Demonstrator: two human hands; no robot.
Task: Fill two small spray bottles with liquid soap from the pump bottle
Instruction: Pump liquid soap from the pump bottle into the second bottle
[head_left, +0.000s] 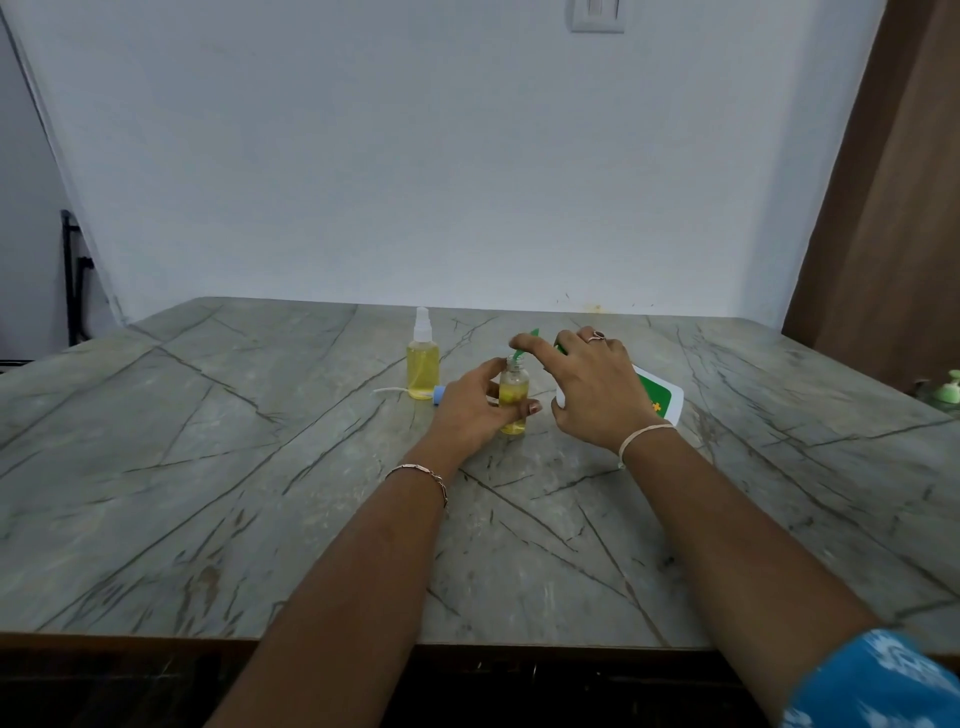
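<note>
Head view: left hand (472, 410) grips the open small bottle (513, 395), thumb on the far side, fingers wrapped round the near side, base on the table (260, 467). Bottle stands upright near table centre, roughly two-thirds full of yellow soap, no top on its neck.

Right hand (587, 384) holds the pump bottle (652, 397), white with a green label and tilted toward the small bottle. Its forefinger (524, 343) lies along the pump head, and the green spout (519, 353) sits right at the small bottle's mouth. Cannot tell if soap is flowing just now.

Other spray bottle (423, 366) stands just behind and left, top on and nearly full, so it looks done. A loose sprayer top (439, 395) with a white tube lies on the table beside it, close to the left hand.

Step in hand, by my reading: filling the second bottle, late in the task.

Next move likely needs a few more presses with the spout kept over the narrow neck and the bottle held steady. Stop short of the rim, leaving room for the tube. Then set the pump bottle down, pick up the loose top, feed the tube in and screw it on.
</note>
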